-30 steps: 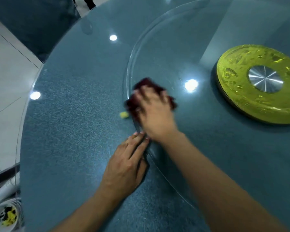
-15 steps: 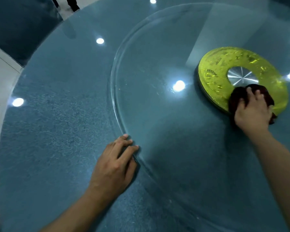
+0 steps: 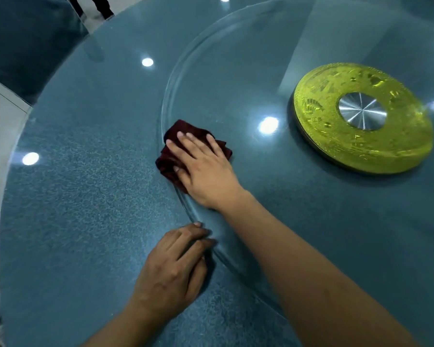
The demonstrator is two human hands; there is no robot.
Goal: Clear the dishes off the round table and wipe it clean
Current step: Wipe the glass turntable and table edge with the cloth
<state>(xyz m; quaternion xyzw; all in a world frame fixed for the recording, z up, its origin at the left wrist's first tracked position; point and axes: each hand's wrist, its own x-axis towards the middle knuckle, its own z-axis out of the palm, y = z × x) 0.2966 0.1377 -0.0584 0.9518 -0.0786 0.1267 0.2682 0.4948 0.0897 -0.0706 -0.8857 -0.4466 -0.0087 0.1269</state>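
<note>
Round table (image 3: 68, 204), speckled blue-green, filling nearly the whole view, with pale floor (image 3: 0, 126) showing past its left rim. No dishes anywhere on the visible part, so clearing looks done, as a judgement from this view alone; far side and right edge cut off, so cannot tell there. Wiping plainly under way. On the left stretch of the top, only reflected ceiling lights and a bare grainy surface; whether already wiped or not, impossible to tell, with no streaks or crumbs to be made out. Nearer the middle, low in the view, left hand (image 3: 171, 271) lying palm down on the tabletop, fingers released and loosely together, fingertips touching the rim of the glass turntable (image 3: 236, 71), holding nothing, probably steadying that rim. Just above it, dark red cloth (image 3: 168, 161), bunched and straddling the turntable's left edge, partly on glass, partly on the table. Right hand (image 3: 206, 169) pressed flat on top of the cloth, fingers spread and extended rather than clenched, pinning the cloth down rather than gripping it. Further right, clear glass with a bright light spot, no visible smears. At far right, yellow disc (image 3: 336, 146) with a silver hub (image 3: 362, 112) under the glass, well apart from the cloth. Probably left to do: the rest of the turntable's rim and the outer ring of the table.
</note>
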